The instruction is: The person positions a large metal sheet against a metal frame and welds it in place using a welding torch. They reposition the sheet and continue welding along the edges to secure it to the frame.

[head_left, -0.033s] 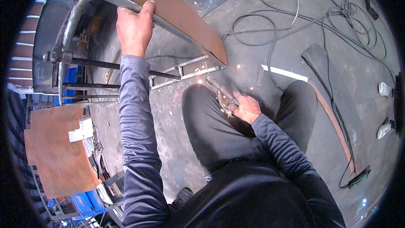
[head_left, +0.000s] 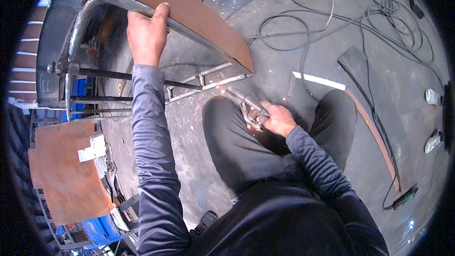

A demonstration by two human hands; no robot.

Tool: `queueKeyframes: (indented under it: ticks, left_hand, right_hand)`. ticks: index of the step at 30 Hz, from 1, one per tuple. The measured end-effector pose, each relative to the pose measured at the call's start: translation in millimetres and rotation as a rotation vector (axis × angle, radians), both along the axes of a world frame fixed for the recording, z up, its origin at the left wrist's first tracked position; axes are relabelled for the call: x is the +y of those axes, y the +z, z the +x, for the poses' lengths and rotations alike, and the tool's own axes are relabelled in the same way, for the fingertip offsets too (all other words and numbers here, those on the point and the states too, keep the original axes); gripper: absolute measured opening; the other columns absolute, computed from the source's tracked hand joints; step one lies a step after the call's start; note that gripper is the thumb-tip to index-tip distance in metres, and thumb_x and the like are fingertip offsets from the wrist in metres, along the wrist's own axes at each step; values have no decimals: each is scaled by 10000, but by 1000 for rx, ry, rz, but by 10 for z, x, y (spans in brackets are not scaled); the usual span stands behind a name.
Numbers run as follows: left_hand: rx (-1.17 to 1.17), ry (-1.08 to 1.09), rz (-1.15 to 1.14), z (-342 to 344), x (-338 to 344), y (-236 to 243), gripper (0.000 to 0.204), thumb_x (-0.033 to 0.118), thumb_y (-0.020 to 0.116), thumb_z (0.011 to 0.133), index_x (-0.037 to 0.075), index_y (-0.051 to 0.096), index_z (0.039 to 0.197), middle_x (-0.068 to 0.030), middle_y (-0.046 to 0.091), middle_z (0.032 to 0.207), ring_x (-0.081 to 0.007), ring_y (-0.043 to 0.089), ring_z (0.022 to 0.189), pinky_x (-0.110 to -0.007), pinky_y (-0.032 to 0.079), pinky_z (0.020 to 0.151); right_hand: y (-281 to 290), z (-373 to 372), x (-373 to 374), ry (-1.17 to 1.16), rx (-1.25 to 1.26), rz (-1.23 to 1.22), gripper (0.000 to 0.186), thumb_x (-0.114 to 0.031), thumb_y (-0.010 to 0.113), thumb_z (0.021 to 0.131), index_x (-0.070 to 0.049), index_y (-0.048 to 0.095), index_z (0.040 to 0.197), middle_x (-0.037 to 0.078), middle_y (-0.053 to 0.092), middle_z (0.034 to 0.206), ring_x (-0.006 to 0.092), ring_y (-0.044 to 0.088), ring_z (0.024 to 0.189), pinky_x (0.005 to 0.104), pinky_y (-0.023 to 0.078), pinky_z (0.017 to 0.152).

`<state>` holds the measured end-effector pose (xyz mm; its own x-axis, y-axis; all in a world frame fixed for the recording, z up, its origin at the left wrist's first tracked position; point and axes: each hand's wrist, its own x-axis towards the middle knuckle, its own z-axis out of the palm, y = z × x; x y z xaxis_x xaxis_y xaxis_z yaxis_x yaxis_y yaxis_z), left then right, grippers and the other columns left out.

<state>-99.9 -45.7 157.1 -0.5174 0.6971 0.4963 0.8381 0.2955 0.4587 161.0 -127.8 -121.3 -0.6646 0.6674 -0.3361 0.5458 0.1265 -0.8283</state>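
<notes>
My left hand (head_left: 147, 38) is closed around the top tube of a bent steel tube frame (head_left: 124, 1) at the upper left. A brown curved panel (head_left: 199, 16) lies along the frame's far side, and dark rods (head_left: 109, 73) cross below my wrist. My right hand (head_left: 278, 119) grips a plier-like metal tool (head_left: 250, 104) between my knees. The tool's grey end points up and left toward the frame's lower rail (head_left: 208, 84), where small bright specks show. Its exact kind is hard to make out, since my fingers cover the rear part.
Loose cables (head_left: 308, 23) coil across the grey floor. A white-edged strip (head_left: 320, 80) and a long dark plate (head_left: 355, 66) lie right of my knees. At left are a rusty sheet (head_left: 71, 175) and a blue bin (head_left: 102, 227). Someone's shoes (head_left: 433, 97) show far right.
My left hand and the frame sit slightly farther left in the picture. My right hand and its tool have shifted slightly right; both grips look the same.
</notes>
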Motion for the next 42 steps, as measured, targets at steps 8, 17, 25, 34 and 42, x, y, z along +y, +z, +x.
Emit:
queueKeyframes:
  ticks: [8, 17, 25, 34, 42]
  left_hand:
    - [-44, -43, -21, 85, -38, 77, 383, 316, 734, 865, -24, 609, 989, -113, 687, 802, -151, 666, 572, -286, 503, 457]
    - [-31, -33, -24, 35, -35, 79, 393, 306, 742, 860, -44, 610, 982, -111, 683, 770, -153, 643, 535, -283, 494, 461]
    - [-26, -39, 7, 84, -31, 73, 424, 299, 746, 852, -79, 610, 986, -141, 704, 796, -180, 662, 570, -297, 531, 526]
    - [13, 2, -17, 70, -70, 104, 470, 308, 753, 847, -90, 603, 1048, -168, 722, 845, -203, 691, 630, -331, 568, 583]
    - [21, -22, -1, 13, -40, 68, 463, 319, 759, 846, -83, 612, 1024, -166, 722, 829, -205, 696, 632, -326, 564, 586]
  right_hand:
    - [457, 375, 9, 37, 261, -93, 543, -309, 710, 836, -78, 590, 1313, 217, 649, 1256, 405, 604, 1174, 453, 474, 985]
    - [406, 786, 15, -18, 482, 57, 544, -254, 720, 857, 42, 558, 1285, 248, 624, 1259, 402, 603, 1189, 415, 461, 1019]
    - [660, 762, -236, -380, 652, 102, 585, -207, 778, 852, 78, 543, 1306, 229, 652, 1234, 312, 640, 1164, 373, 473, 998]
    - [882, 450, -432, -430, 672, 62, 576, -202, 762, 872, 94, 546, 1316, 267, 660, 1216, 326, 673, 1118, 384, 505, 965]
    - [684, 393, -579, -395, 662, 52, 579, -207, 753, 872, 116, 546, 1305, 312, 629, 1247, 381, 642, 1171, 394, 486, 1005]
